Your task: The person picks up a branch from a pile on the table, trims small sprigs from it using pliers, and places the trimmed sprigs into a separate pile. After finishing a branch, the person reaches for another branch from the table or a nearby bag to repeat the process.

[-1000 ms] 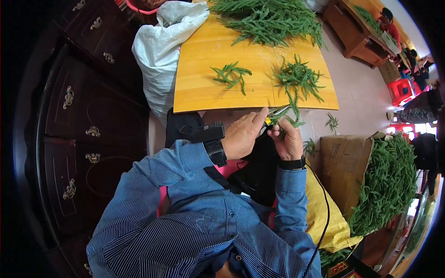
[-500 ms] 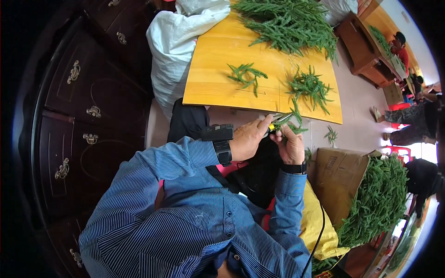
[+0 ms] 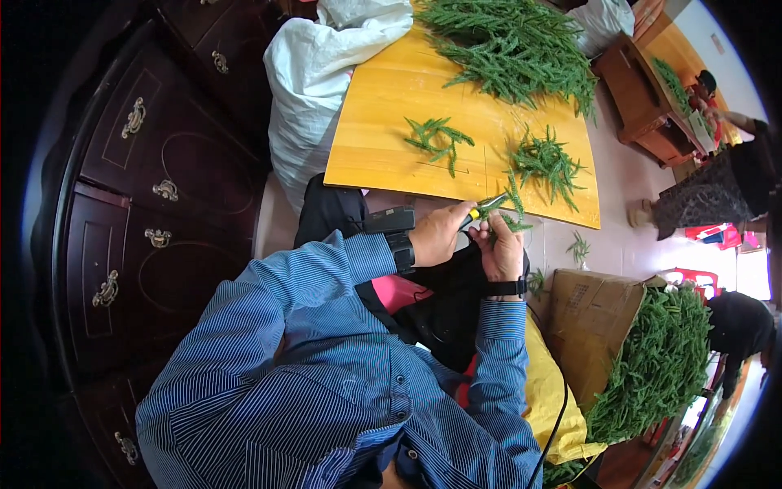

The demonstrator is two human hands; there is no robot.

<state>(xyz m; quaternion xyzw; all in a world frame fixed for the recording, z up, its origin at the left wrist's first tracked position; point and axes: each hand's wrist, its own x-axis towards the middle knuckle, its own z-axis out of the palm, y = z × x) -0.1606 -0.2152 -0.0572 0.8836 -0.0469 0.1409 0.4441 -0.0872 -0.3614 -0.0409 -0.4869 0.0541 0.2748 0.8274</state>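
Just below the front edge of the yellow wooden board, my left hand is closed on yellow-handled pliers, whose metal jaws point up to the right into the greenery. Beside it, my right hand pinches a green artificial fir sprig at the jaws; exactly where the jaws grip is too small to tell. On the board lie a small group of sprigs, a denser cluster to the right and a large pile of branches at the back.
Left are a dark wooden cabinet and white sack. Right are a cardboard box stuffed with branches, a yellow sack and red stools. Several people stand or work beyond, near a wooden desk.
The view has shifted, so the board sits lower and further right. My hands stay together on the pliers and sprig. A person on the right has moved leftward into the aisle.
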